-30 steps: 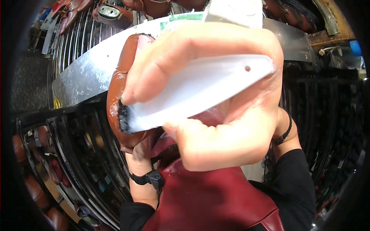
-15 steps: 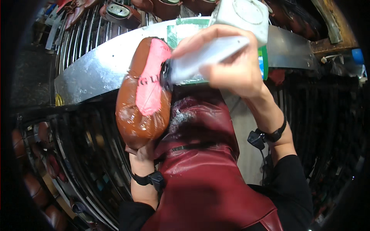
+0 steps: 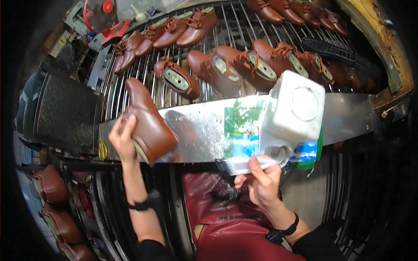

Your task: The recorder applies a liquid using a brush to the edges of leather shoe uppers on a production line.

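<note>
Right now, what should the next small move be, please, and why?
Perhaps ease the brown shoe onto the metal rack: the left hand holds it near the rack's edge, where other shoes stand, while the right hand holds the brush clear of it.

The boot (image 3: 152, 128) is left of the brush (image 3: 241, 166) and jug (image 3: 300, 102), racked shoes (image 3: 250, 69) behind.

Blur is softening the lower end of the brown shoe (image 3: 152, 124), which the left grip (image 3: 123, 141) is partly covering. The right grip (image 3: 263, 185) is hiding a stretch of the white-handled brush (image 3: 241, 166), whose dark bristles are showing indistinctly. A white container (image 3: 292, 106) is concealing part of the green-and-blue sheet (image 3: 241, 124). The lower edge is cutting off the red apron (image 3: 241, 241).
</note>
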